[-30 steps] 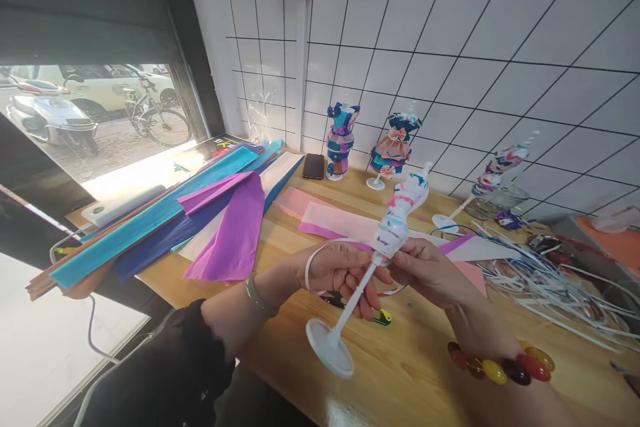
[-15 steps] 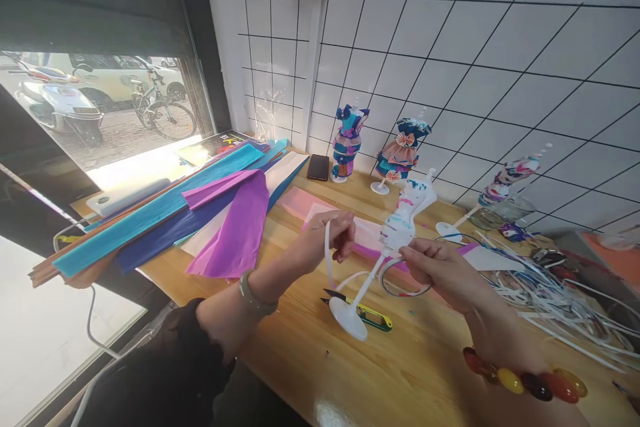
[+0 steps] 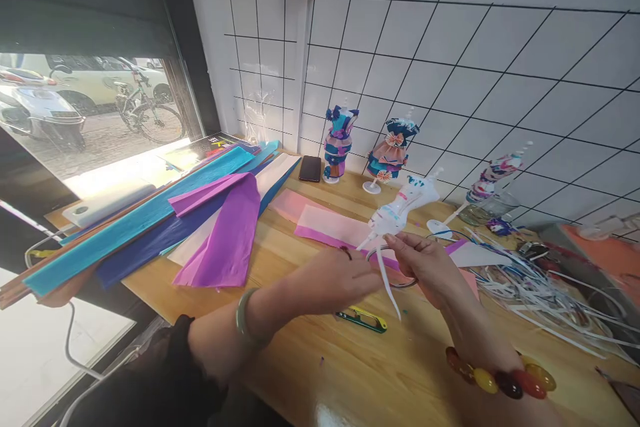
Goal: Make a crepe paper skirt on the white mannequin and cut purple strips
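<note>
A small white dress form (image 3: 393,217) with pink and teal marks leans to the right over the table, and my right hand (image 3: 425,267) pinches it at its lower end. A looped thin strip (image 3: 405,285) hangs by the right fingers. The loose end of a white strip (image 3: 388,280) dangles between my hands. My left hand (image 3: 340,280), back toward me and fingers curled, is just left of the strip. It covers the form's pole and base, and what it grips is hidden. Below it lie yellow-green thread snips (image 3: 367,320), partly covered.
Two dressed forms (image 3: 339,143) (image 3: 394,153) stand at the wall, with another wrapped form (image 3: 493,177) tilted at right. Crepe paper strips (image 3: 225,233) cover the left side beside a phone (image 3: 310,169). Tangled strips (image 3: 540,300) lie at right.
My left hand, earlier raised with the white strip, has come down and right in front of the pole. The form leans further right. The strip's end now hangs free between the hands.
</note>
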Demonstrator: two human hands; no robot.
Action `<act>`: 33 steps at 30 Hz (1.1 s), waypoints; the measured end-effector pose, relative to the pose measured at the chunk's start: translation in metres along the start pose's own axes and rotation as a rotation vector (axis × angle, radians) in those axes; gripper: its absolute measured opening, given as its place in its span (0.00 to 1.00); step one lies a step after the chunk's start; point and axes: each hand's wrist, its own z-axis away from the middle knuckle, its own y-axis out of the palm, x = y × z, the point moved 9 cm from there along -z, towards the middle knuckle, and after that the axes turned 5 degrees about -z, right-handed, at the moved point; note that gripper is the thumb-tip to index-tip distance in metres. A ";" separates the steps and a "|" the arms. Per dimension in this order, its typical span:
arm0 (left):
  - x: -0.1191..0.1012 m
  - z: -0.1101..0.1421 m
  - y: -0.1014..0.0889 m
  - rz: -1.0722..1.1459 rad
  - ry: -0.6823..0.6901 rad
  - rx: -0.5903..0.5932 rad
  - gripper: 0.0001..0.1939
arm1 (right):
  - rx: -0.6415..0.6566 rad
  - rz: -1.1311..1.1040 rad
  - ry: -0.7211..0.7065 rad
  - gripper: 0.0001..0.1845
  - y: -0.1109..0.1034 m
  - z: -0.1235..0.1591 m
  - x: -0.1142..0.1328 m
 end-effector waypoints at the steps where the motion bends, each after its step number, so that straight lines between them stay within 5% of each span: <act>1: 0.014 0.000 -0.007 -0.015 -0.092 -0.087 0.08 | -0.005 -0.016 -0.006 0.21 -0.002 -0.001 0.000; 4: 0.048 0.004 -0.023 0.007 -0.317 -0.268 0.07 | -0.003 -0.029 -0.021 0.20 0.000 0.000 0.003; 7: 0.071 0.008 -0.017 0.359 -0.499 -0.327 0.10 | -0.003 0.047 -0.051 0.19 0.008 0.005 0.009; 12: 0.063 -0.004 0.009 0.924 -0.439 -0.228 0.22 | 0.033 0.131 -0.112 0.18 0.029 0.013 0.018; 25: 0.045 0.001 -0.028 0.356 -0.393 -0.338 0.21 | 0.042 0.303 -0.176 0.17 0.046 0.025 0.027; 33: 0.048 -0.001 -0.032 0.416 -0.388 -0.330 0.21 | -0.027 0.083 -0.095 0.18 0.048 0.024 0.012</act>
